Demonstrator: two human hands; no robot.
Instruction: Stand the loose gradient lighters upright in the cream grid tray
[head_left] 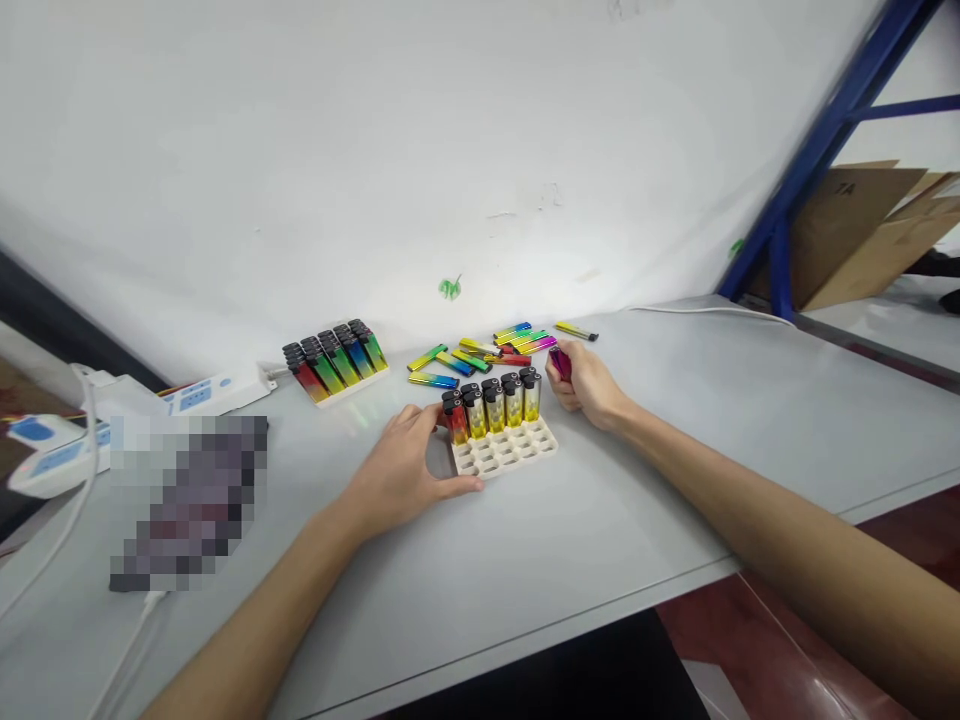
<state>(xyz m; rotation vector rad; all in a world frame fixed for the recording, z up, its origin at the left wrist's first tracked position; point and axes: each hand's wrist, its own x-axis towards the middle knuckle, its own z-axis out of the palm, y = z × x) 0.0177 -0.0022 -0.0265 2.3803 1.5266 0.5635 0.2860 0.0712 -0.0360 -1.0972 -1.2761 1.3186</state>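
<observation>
A cream rack (pixel 517 458) with rows of holes stands in front of me. Lighters (pixel 495 408) in red, yellow and clear tones stand upright in its back rows, and its front holes show bare. My left hand (pixel 401 465) grips the rack's left end, thumb along the front corner and fingers round the back. Just right of the rack, my right hand (pixel 589 385) is closed on a dark pink lighter (pixel 559 362), mostly covered by the fingers. Behind the rack lie loose shiny lighters (pixel 457 362) in yellow, green, blue, red and pink.
Further left stands a second rack (pixel 349 390) full of black-topped lighters. White power strips (pixel 202 393) and cables lie at the left, near a blurred dark object (pixel 199 505). A white wall (pixel 480 180) bounds the back of the grey table (pixel 450 590). Cardboard boxes (pixel 862 230) are at the right.
</observation>
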